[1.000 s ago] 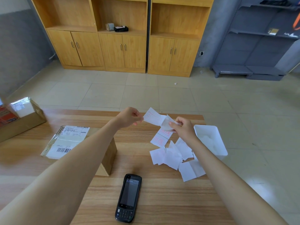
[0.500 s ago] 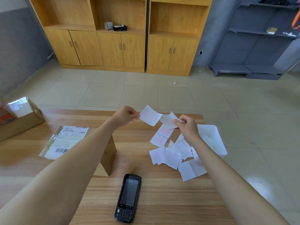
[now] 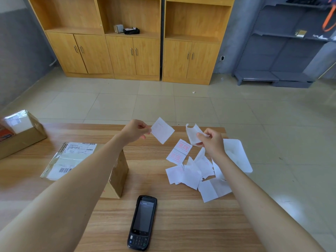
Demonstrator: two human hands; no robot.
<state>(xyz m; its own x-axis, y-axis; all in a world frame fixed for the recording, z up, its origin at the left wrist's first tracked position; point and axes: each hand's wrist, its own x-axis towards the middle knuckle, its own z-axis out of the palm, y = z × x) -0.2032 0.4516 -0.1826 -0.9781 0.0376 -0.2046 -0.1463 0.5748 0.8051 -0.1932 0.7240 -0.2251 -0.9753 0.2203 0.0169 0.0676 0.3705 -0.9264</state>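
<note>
The white label [image 3: 162, 130] has been pulled free of its backing slip [image 3: 193, 133]; half a second ago the two sheets overlapped, now a gap is seen between them; the label is pinched at its nine o'clock edge by the left hand [image 3: 135, 132], thumb and fingers closed on it; the slip is gripped in the curled fingers of the right hand [image 3: 211, 142], above the table [image 3: 181, 224]; peeling is judged done, and sticking is expected next, perhaps on the small carton [image 3: 118, 177] at six o'clock of the left hand.
</note>
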